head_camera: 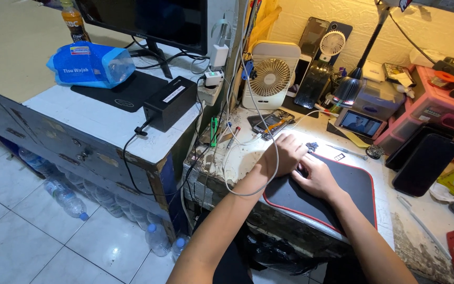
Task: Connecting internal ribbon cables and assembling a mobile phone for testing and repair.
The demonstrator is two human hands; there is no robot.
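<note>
on the black mat (321, 202) with its red edging, at its far left corner, both hands meet over something small that the fingers hide. the left hand (285, 155) lies knuckles up with fingers curled down at the mat's far edge; the right hand (316, 176) sits just beside it, touching it, fingers bent onto the mat. whether either one grips anything, i cannot tell. one white cable (253, 192) loops across the left wrist and hangs off the counter (237, 158) left of the mat.

just beyond the mat's far left corner lies one opened phone (271, 122), its insides showing, and behind that stands one white desk fan (271, 76). a second, smaller fan (332, 43) leans on the wall further back. to the far right of the mat sits one small lit screen (361, 124), and right of the mat lie two dark phones (424, 163), overlapping. one desk lamp (349, 89) shines down beyond the mat's far edge.

well left of the mat, on the other, higher counter, are one black box (170, 101), one blue tissue pack (90, 64) and one monitor (148, 21). on the floor under it lie several clear bottles (66, 199), too many overlapping to count surely.
</note>
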